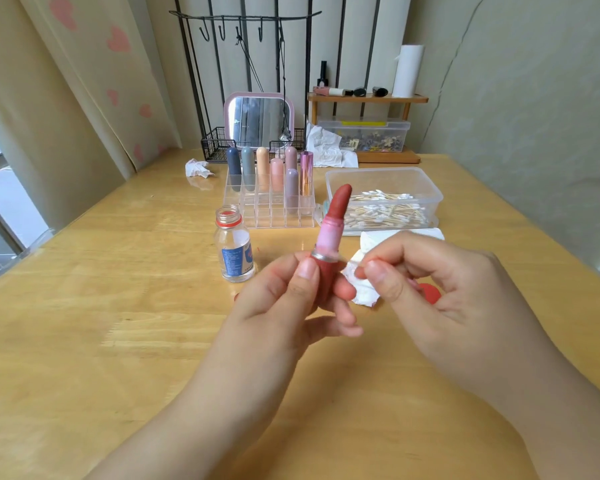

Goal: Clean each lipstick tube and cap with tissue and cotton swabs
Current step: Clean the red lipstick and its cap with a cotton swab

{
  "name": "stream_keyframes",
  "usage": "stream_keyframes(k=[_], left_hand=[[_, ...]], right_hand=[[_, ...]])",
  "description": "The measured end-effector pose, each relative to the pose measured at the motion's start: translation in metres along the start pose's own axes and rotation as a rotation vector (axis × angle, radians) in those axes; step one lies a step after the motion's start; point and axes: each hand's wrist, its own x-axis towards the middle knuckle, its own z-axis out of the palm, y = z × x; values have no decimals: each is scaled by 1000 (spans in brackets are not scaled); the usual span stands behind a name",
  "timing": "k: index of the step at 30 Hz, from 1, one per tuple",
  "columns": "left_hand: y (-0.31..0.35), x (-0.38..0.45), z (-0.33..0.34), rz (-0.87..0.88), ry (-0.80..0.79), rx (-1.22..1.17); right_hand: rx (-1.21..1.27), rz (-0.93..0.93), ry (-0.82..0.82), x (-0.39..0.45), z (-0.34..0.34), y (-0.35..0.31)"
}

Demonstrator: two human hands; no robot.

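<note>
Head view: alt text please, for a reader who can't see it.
Left hand holds an uncapped red lipstick upright over a wooden table; right hand pinches a swab beside a tissue. Behind: open bottle, swab box, organizer.

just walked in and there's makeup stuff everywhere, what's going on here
A person is cleaning lipsticks at a wooden table. The left hand holds an uncapped red lipstick upright, its bullet wound out. The right hand pinches a cotton swab against the tube's silver ring, over a white tissue. An open small bottle stands nearby. More capped lipsticks wait in a clear organizer, beside a tub of swabs.
</note>
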Motion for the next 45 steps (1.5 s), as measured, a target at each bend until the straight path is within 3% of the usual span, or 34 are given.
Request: stream_keyframes(k=[10, 13, 18, 22, 36, 39, 45], left_hand=[[4, 3, 1, -209, -117, -424], [5, 3, 0, -231, -176, -415], [0, 5, -1, -227, -118, -369], [-3, 6, -2, -197, -97, -299], [5, 3, -2, -260, -124, -419], [4, 3, -2, -251, -136, -403], [4, 1, 1, -227, -88, -345]], right_hand=[[-30, 17, 22, -1, 3, 3], [-32, 11, 15, -1, 4, 3], [-39, 37, 81, -1, 0, 2], [-25, 19, -2, -1, 1, 1], [1, 41, 39, 0, -2, 2], [1, 35, -20, -2, 0, 1], [17, 40, 24, 0, -2, 1]])
